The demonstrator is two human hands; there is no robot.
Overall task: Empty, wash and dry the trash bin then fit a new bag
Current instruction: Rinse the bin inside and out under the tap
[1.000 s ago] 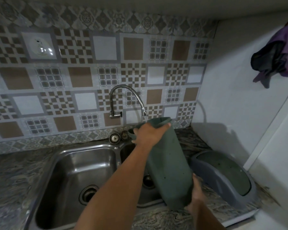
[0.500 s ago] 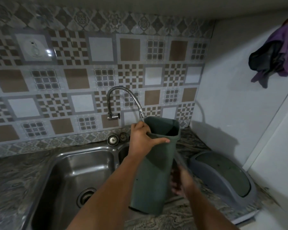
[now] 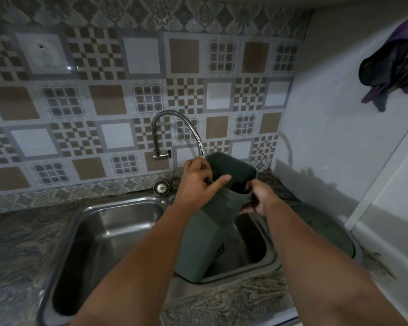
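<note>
While both hands [image 3: 199,182] grip, bin [image 3: 205,231] stands in sink [image 3: 264,262].

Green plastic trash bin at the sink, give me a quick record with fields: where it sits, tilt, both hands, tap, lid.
bin: green plastic trash bin, base in the right basin of the steel double sink
tilt: leaning, mouth under the spout
left hand: grips the rim
right hand: grips the rim's near edge
tap: flexible metal faucet, no water visible
lid: grey bin lid, on the counter to the right

Your left hand [image 3: 198,182] grips bin rim [image 3: 231,196], thumb out; right hand [image 3: 259,196] pinches near edge; both forearms extended forward.
</note>
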